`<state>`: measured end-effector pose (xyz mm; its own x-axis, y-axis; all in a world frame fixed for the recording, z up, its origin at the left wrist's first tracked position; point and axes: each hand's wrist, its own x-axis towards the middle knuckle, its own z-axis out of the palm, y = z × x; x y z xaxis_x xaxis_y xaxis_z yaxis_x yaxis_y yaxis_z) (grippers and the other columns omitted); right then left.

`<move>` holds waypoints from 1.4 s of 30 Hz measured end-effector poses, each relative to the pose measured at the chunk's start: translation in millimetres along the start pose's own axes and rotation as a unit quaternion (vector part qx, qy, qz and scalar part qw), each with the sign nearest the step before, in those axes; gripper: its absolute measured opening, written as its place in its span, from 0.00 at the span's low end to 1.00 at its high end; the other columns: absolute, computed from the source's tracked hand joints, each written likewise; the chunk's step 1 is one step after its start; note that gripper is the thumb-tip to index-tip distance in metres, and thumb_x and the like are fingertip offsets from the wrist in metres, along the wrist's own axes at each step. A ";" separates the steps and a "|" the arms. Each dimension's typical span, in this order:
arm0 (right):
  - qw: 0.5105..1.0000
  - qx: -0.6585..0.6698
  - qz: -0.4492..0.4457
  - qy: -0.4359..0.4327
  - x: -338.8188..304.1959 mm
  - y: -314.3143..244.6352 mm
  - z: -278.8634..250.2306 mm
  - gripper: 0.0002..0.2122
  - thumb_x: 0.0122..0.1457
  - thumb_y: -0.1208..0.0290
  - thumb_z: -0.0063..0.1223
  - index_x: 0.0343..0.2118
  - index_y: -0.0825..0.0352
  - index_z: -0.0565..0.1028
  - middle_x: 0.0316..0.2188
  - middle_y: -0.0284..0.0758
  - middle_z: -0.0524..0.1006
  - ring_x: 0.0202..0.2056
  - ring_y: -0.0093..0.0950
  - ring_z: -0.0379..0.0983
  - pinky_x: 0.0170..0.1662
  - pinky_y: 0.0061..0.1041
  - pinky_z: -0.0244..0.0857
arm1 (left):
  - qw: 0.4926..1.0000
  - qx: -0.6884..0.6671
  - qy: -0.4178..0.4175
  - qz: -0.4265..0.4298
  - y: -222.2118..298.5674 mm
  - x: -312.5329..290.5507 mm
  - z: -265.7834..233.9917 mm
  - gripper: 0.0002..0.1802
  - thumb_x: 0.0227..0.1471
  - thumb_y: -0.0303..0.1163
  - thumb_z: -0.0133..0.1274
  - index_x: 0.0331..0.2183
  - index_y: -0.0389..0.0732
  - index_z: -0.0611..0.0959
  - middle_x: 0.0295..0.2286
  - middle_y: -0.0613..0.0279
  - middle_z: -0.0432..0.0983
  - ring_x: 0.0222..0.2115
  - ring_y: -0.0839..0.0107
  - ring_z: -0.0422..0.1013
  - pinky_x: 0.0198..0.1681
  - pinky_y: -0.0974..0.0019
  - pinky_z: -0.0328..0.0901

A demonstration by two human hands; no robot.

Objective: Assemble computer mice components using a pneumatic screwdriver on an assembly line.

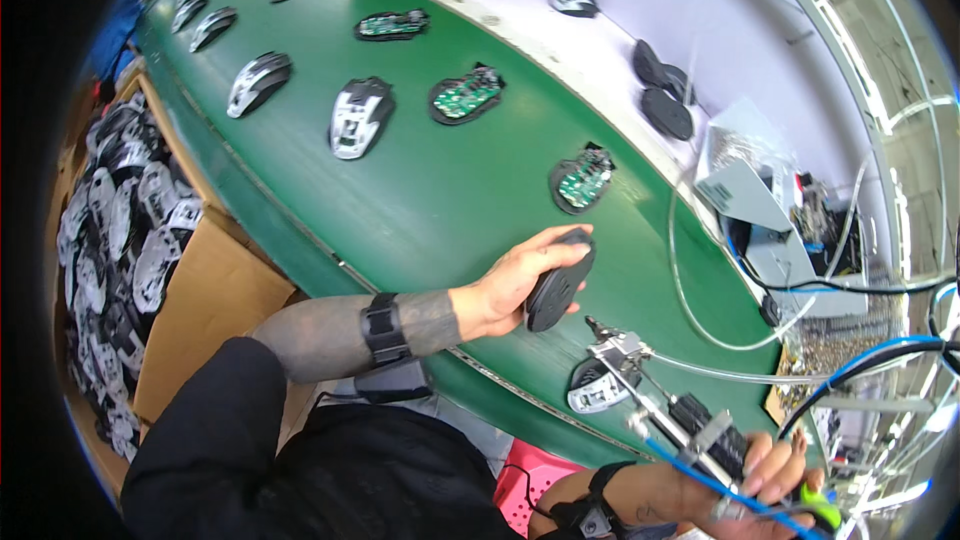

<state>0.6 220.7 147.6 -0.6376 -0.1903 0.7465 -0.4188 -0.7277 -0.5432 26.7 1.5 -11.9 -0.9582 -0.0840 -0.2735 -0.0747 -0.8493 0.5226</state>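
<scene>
Mouse base (560, 290) in L hand (512, 285), far side not vis.

Left grip (508, 287) clasped, right grip (776, 470) curled, 2 forearms (325, 338) extended

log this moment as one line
left hand: holding black mouse base | right hand: grasping black-and-silver tool | near tool: black-and-white mouse shell on green worktop
</scene>
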 end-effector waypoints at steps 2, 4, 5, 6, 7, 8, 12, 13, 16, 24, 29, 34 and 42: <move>0.999 0.049 0.009 -0.023 -6.9 -1.4 5.9 0.25 0.58 0.50 0.46 0.46 0.70 0.65 0.20 0.32 0.64 0.21 0.25 0.62 0.27 0.25 0.55 | 0.997 -0.066 -0.007 0.027 4.1 2.2 -3.1 0.27 0.52 0.38 0.50 0.53 0.47 0.66 0.41 0.61 0.66 0.36 0.68 0.69 0.37 0.59 0.72; 0.998 0.019 0.046 -0.028 -7.7 -0.8 11.8 0.21 0.59 0.52 0.44 0.43 0.68 0.63 0.19 0.32 0.64 0.20 0.25 0.63 0.27 0.25 0.57 | 0.995 -0.083 -0.028 0.040 6.5 1.5 -3.7 0.27 0.52 0.38 0.49 0.54 0.48 0.65 0.43 0.60 0.66 0.37 0.67 0.69 0.38 0.57 0.71; 0.997 0.016 0.060 -0.055 -7.4 2.3 17.8 0.24 0.58 0.51 0.46 0.46 0.70 0.65 0.21 0.33 0.65 0.22 0.26 0.62 0.29 0.26 0.55 | 0.992 -0.100 -0.050 0.050 7.1 0.7 -4.2 0.27 0.53 0.39 0.48 0.54 0.49 0.64 0.44 0.59 0.65 0.38 0.66 0.69 0.39 0.56 0.71; 0.994 0.027 0.082 -0.065 -9.8 5.1 16.1 0.24 0.58 0.51 0.46 0.47 0.69 0.65 0.22 0.33 0.65 0.22 0.27 0.62 0.29 0.27 0.55 | 0.992 -0.100 -0.049 0.051 6.8 -0.2 -5.4 0.27 0.53 0.39 0.48 0.54 0.49 0.64 0.44 0.59 0.65 0.38 0.66 0.69 0.39 0.56 0.71; 0.995 0.048 0.080 -0.041 -12.8 10.8 19.9 0.24 0.58 0.52 0.46 0.48 0.68 0.64 0.22 0.33 0.65 0.23 0.28 0.63 0.30 0.29 0.55 | 0.992 -0.100 -0.059 0.055 7.2 -0.9 -6.3 0.27 0.53 0.39 0.47 0.55 0.49 0.63 0.46 0.58 0.64 0.39 0.65 0.68 0.40 0.55 0.70; 0.994 0.051 0.082 -0.054 -12.5 10.8 16.2 0.24 0.58 0.51 0.45 0.48 0.68 0.64 0.22 0.34 0.66 0.23 0.28 0.63 0.30 0.29 0.55 | 0.991 -0.099 -0.070 0.058 7.8 -1.8 -6.9 0.28 0.53 0.39 0.47 0.55 0.49 0.63 0.48 0.57 0.63 0.40 0.64 0.68 0.41 0.54 0.70; 0.995 0.039 0.075 -0.060 -14.3 11.5 16.9 0.24 0.59 0.51 0.44 0.48 0.68 0.65 0.23 0.35 0.67 0.23 0.29 0.63 0.31 0.30 0.56 | 0.987 -0.119 -0.093 0.057 8.0 -4.1 -1.5 0.28 0.53 0.39 0.46 0.55 0.49 0.62 0.50 0.56 0.62 0.40 0.62 0.68 0.42 0.52 0.70; 0.995 0.040 0.076 -0.060 -14.4 12.9 17.3 0.24 0.59 0.51 0.44 0.48 0.68 0.65 0.23 0.35 0.67 0.23 0.29 0.63 0.31 0.30 0.56 | 0.987 -0.119 -0.092 0.058 8.0 -5.6 -1.6 0.28 0.53 0.39 0.46 0.55 0.49 0.62 0.50 0.56 0.62 0.40 0.62 0.68 0.42 0.52 0.70; 0.997 0.018 0.055 -0.043 -17.7 21.7 27.7 0.23 0.60 0.52 0.42 0.47 0.69 0.66 0.24 0.36 0.68 0.24 0.30 0.65 0.31 0.30 0.58 | 0.984 -0.126 -0.114 0.059 6.6 -7.7 -2.6 0.28 0.54 0.39 0.46 0.55 0.48 0.62 0.50 0.55 0.62 0.39 0.63 0.68 0.42 0.53 0.70; 0.999 -0.015 0.039 -0.032 -18.2 30.2 36.5 0.23 0.59 0.52 0.45 0.45 0.69 0.66 0.21 0.33 0.65 0.22 0.28 0.63 0.29 0.28 0.57 | 0.995 -0.053 -0.051 0.074 2.2 -4.0 -2.7 0.28 0.54 0.39 0.48 0.56 0.48 0.63 0.44 0.59 0.65 0.37 0.67 0.69 0.39 0.59 0.71; 0.999 0.012 0.023 -0.020 -9.9 -0.9 30.3 0.24 0.58 0.49 0.46 0.44 0.69 0.66 0.20 0.29 0.64 0.21 0.23 0.61 0.28 0.25 0.56 | 0.997 -0.016 0.052 0.056 5.2 -1.1 -7.9 0.27 0.54 0.40 0.49 0.55 0.49 0.64 0.39 0.61 0.66 0.36 0.69 0.69 0.38 0.60 0.71; 0.995 0.030 0.039 -0.084 -11.2 10.4 35.2 0.26 0.58 0.49 0.45 0.47 0.70 0.65 0.23 0.32 0.66 0.24 0.26 0.63 0.31 0.27 0.57 | 0.998 -0.054 -0.029 0.029 -0.1 -6.2 -3.1 0.24 0.56 0.39 0.46 0.54 0.49 0.65 0.41 0.61 0.65 0.37 0.68 0.69 0.40 0.58 0.71; 0.995 0.052 0.059 -0.068 -17.3 24.3 40.0 0.24 0.58 0.51 0.46 0.48 0.68 0.65 0.23 0.35 0.68 0.23 0.29 0.65 0.31 0.29 0.58 | 0.994 -0.072 -0.072 0.028 -1.5 -4.4 -6.3 0.24 0.56 0.39 0.45 0.54 0.50 0.64 0.43 0.60 0.65 0.38 0.66 0.69 0.41 0.57 0.71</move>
<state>27.3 179.9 136.8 -0.5816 -0.3604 0.7292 -0.2723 -0.7585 -0.5921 32.7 -0.2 -16.5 -0.9900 -0.0677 -0.1235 0.0111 -0.9117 0.4108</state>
